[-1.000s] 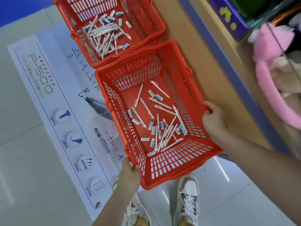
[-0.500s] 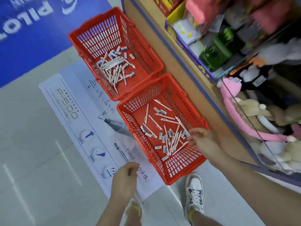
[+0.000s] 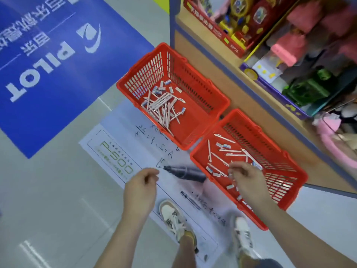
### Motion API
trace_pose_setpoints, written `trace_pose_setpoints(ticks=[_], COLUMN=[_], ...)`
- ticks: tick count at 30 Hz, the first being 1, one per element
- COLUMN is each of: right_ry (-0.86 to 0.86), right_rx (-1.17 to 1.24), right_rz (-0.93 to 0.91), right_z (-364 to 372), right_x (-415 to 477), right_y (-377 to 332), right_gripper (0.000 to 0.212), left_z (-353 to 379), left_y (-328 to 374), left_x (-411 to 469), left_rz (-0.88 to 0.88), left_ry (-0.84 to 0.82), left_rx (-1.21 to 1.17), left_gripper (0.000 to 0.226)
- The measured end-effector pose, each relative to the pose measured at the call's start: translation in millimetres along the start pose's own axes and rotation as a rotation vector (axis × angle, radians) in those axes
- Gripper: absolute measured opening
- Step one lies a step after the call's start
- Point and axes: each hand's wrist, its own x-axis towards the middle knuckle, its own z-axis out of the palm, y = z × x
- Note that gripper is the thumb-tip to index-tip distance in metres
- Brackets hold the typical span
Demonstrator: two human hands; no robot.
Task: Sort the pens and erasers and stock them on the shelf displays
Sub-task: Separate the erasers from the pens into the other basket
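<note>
Head view, looking down at a shop floor. Two red slatted baskets stood corner to corner against the base of a shelf (image 3: 249, 105). The far basket (image 3: 146, 74) held a loose heap of white pens (image 3: 160, 109) with small white erasers (image 3: 166, 83), some in blue-ended sleeves, scattered along the heap's upper edge. The near basket (image 3: 289, 182) held the same goods spread more thinly: slim white pens (image 3: 226, 151) lying at all angles, and erasers (image 3: 224, 146) among and below them.

The right hand (image 3: 245, 180) was over the near basket's floor, fingers curled downward onto the pens; motion blur hid whether they pinched anything. The left hand (image 3: 141, 190) was in the air to the left of that basket, above a white poster (image 3: 119, 151), its fingers curled into the palm with nothing visible in them.

The poster, lying flat under both baskets, read "P-500" in green and showed a printed dark pen (image 3: 185, 172) with handwritten-style sums, of which "A=2" could be read; the smaller print was too fine to read. A blue floor banner (image 3: 48, 74) read "PILOT" in white beside a white emblem, with white Chinese characters above, all upside down to the viewer. Boxed toys (image 3: 241, 22) filled the shelf; their labels were blurred. Two pale shoes (image 3: 173, 217) stood on the poster.
</note>
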Motion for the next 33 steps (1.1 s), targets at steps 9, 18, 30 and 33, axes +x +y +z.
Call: trace_pose_setpoints(ticks=[9, 18, 30, 33], right_ry=[0.019, -0.005, -0.101, -0.116], right_rx=[0.107, 0.149, -0.286, -0.426], right_rz=[0.048, 0.228, 0.259, 0.201], right_z=[70, 126, 286, 316], right_x=[58, 177, 351, 377], right_y=[-64, -72, 6, 21], right_gripper=[0.034, 0.045, 0.048, 0.041], left_z=[-22, 37, 126, 148], left_y=[63, 95, 35, 34], left_x=[115, 253, 511, 550], left_rz=[0.157, 0.431, 0.709, 0.712], left_ry=[-0.097, -0.232, -0.384, -0.448], left_rx=[0.203, 0.647, 1.268, 1.335], left_gripper=[0.035, 0.029, 0.040, 0.048])
